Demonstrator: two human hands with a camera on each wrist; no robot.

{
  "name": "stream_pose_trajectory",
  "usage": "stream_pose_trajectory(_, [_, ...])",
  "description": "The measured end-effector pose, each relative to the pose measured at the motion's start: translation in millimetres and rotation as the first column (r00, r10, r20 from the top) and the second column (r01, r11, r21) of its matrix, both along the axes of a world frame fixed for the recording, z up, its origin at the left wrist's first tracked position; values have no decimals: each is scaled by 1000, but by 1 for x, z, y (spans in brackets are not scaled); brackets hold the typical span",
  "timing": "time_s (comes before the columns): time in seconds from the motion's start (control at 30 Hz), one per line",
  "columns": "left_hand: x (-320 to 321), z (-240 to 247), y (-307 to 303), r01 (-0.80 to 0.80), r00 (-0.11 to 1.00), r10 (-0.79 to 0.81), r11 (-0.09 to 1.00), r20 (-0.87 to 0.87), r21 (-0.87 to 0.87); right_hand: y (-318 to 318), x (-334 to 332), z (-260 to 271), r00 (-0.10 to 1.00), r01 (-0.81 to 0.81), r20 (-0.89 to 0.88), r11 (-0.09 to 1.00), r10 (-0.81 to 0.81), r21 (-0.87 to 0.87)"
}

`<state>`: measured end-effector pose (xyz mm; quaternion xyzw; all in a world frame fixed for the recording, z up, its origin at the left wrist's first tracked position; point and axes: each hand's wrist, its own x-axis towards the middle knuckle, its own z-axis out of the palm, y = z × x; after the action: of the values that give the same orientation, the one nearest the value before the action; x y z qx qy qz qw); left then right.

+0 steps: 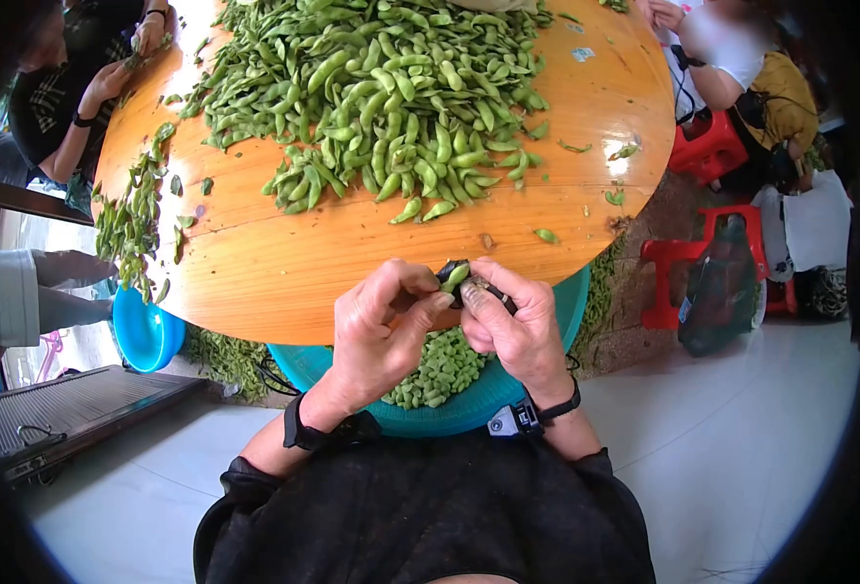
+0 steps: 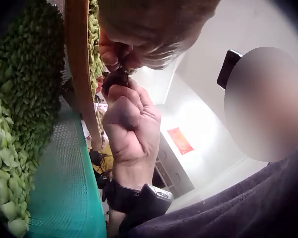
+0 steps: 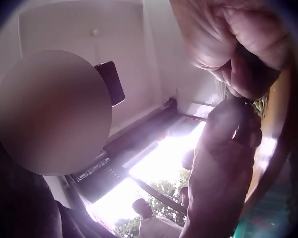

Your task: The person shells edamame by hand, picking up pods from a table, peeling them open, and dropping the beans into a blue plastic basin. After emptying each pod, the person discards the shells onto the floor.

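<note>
Pods (image 1: 391, 88) beyond counting lay heaped on one round wooden table (image 1: 284, 263). At its near edge two hands met on a single green pod (image 1: 455, 275). The left hand (image 1: 376, 331) pinched it between thumb and curled fingers, and the right hand (image 1: 512, 326) clamped its other end, with something dark there that could not be made out. Directly below them sat one teal basin (image 1: 469, 414) of shelled beans (image 1: 439, 370). One blue bowl (image 1: 143, 331) stood further left, and two red stools (image 1: 707, 146) stood to the right.
</note>
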<state>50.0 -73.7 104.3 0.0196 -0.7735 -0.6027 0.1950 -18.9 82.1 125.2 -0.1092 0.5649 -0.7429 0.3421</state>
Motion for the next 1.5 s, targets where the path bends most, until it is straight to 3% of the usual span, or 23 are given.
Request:
stream_pose_trajectory(0.03, [0,2,-2,-1,1000,1,1000,-1,-2,-1,1,-1,1000,20,-23,998,-22,-61])
stream_pose_trajectory(0.07, [1,5,-6,81,986,-140,875,88,478,-1,1,-1,998,40,-44,992,-46,-122])
stream_pose_trajectory(0.1, [1,7,-8,82,948,-303,530,99,844,1,-2,-3,998,41,-45,992,-47,-123])
stream_pose_trajectory(0.13, [0,5,-9,84,948,-305,530,97,844,4,-5,-5,996,-14,86,981,32,-195])
stream_pose_trajectory(0.2, [-2,-5,-10,175,890,-449,180,-78,968,9,-10,-6,971,-59,206,961,118,-271])
stream_pose_trajectory(0.33, [-3,-1,-12,177,855,-514,164,-69,970,10,-10,-1,992,-110,47,982,118,-154])
stream_pose_trajectory(0.37, [-4,2,-11,178,854,-515,164,-69,970,10,-9,1,996,-70,-61,996,67,-61])
stream_pose_trajectory(0.4, [-4,7,-7,139,885,-458,438,87,888,10,-10,1,996,-69,-62,996,66,-60])
stream_pose_trajectory(0.43, [-4,10,-5,87,907,-357,676,222,732,9,-11,0,919,-36,-386,994,75,108])
stream_pose_trajectory(0.47, [-4,14,-6,87,907,-358,675,222,732,9,-11,0,739,51,-661,966,133,252])
stream_pose_trajectory(0.5, [-4,17,-6,122,915,-289,864,281,489,6,-10,6,674,99,-726,957,137,273])
stream_pose_trajectory(0.53, [-3,18,-7,146,927,-204,969,316,198,7,-9,8,674,98,-726,957,138,273])
stream_pose_trajectory(0.57, [-4,12,-4,55,975,-73,995,211,89,7,-8,8,654,103,-739,949,161,298])
stream_pose_trajectory(0.73, [-6,21,-10,124,985,-114,990,127,-69,7,-7,11,609,88,-763,938,216,336])
stream_pose_trajectory(0.77, [-7,21,-14,176,949,-241,939,201,296,9,-8,14,630,15,-735,941,252,337])
stream_pose_trajectory(0.83, [-7,14,-27,153,830,-509,599,226,786,15,-11,17,647,-57,-705,940,290,335])
stream_pose_trajectory(0.9, [-6,9,-23,145,826,-530,531,194,835,18,-14,18,798,-259,-492,935,348,242])
stream_pose_trajectory(1.0, [-6,16,-16,102,834,-526,444,167,890,18,-16,12,811,-176,-507,948,291,264])
stream_pose_trajectory(1.07, [-6,23,-9,40,879,-373,677,296,735,14,-16,16,747,-106,-607,950,271,294])
stream_pose_trajectory(1.1, [-8,21,2,-53,934,-170,802,313,594,12,-15,17,670,-32,-698,950,251,311])
stream_pose_trajectory(1.13, [-7,18,0,-54,935,-168,803,313,593,10,-14,16,670,-33,-698,950,251,310])
stream_pose_trajectory(1.2, [-4,15,-7,63,903,-151,973,403,223,8,-12,15,635,48,-748,956,194,289])
stream_pose_trajectory(1.5, [-7,19,-10,146,949,-135,989,286,-19,-2,-7,10,557,227,-819,923,138,311])
